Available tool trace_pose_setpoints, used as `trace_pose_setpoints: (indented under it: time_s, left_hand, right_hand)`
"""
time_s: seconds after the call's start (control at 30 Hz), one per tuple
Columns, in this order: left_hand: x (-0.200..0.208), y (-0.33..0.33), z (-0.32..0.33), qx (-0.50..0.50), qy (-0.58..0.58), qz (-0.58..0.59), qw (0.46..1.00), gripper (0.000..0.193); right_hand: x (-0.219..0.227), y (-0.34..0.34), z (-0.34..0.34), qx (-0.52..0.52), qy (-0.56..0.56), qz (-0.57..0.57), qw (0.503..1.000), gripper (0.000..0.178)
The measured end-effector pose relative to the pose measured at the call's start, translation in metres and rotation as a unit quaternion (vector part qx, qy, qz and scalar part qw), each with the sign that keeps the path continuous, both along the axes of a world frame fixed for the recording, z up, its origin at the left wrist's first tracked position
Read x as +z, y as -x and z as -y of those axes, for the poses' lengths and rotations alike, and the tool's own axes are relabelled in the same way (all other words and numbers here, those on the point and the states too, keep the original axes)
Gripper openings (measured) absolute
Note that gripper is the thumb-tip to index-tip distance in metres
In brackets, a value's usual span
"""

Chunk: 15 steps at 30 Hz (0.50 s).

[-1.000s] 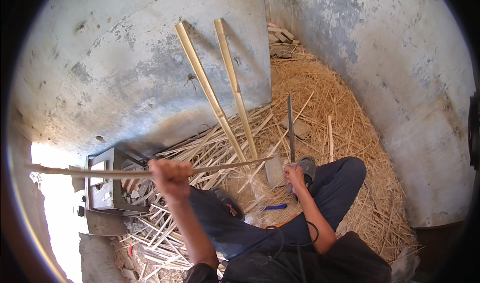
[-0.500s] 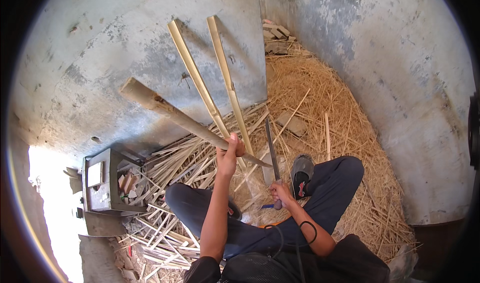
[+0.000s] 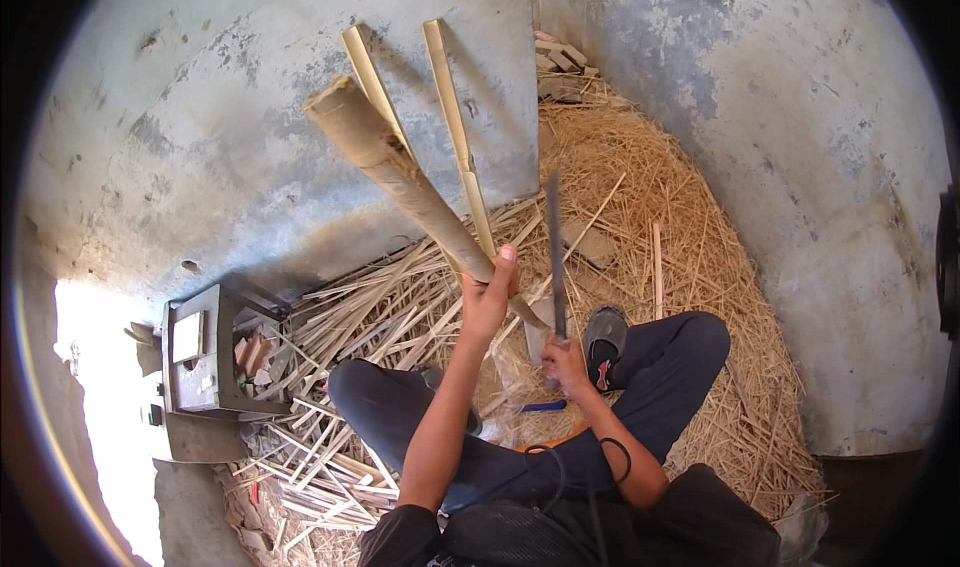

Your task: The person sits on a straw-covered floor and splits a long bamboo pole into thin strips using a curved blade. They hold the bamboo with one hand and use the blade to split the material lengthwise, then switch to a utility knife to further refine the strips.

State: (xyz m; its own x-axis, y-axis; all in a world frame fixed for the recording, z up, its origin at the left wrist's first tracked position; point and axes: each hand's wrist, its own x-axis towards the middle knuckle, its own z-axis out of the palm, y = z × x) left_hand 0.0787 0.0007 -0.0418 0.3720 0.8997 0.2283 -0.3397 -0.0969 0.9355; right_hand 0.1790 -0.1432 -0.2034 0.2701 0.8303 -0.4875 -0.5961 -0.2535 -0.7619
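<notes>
My left hand (image 3: 488, 292) is wrapped around a bamboo pole (image 3: 400, 179), thumb along its upper side. The pole slants from a thick end at upper left, raised toward me, down to a thin end between my legs. In my right hand (image 3: 567, 362) is the handle of a long-bladed knife (image 3: 556, 257). Its dark, narrow blade points away from me, slightly blurred and just right of the pole's lower end. The fingers cover most of the handle. On the floor between my legs lies a blue object (image 3: 543, 407), its kind unclear.
Two split bamboo lengths (image 3: 452, 107) lean against the far wall (image 3: 240, 117). Many loose bamboo strips (image 3: 340, 312) lie at left, and shavings (image 3: 700, 267) cover the floor at right. A grey box (image 3: 205, 367) holding broken pieces stands left. Bricks (image 3: 562, 57) are stacked in the corner.
The pole's thick end has swung right and nearer to me, with my left hand shifting slightly right. My right hand has risen a little, and the knife blade has moved up and right.
</notes>
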Motion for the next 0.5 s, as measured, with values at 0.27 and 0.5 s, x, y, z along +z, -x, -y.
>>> trace_pose_setpoints:
  time_s: [0.27, 0.5]
  left_hand:
    - [-0.012, 0.013, -0.013, -0.002, 0.01, 0.043, 0.999, 0.056]
    - [-0.003, 0.011, -0.005, 0.019, 0.005, 0.009, 1.0, 0.057]
  right_hand:
    - [-0.044, 0.002, 0.006, 0.088, 0.119, 0.006, 0.989, 0.013]
    - [0.022, 0.0, -0.015, -0.02, -0.052, 0.098, 0.994, 0.012]
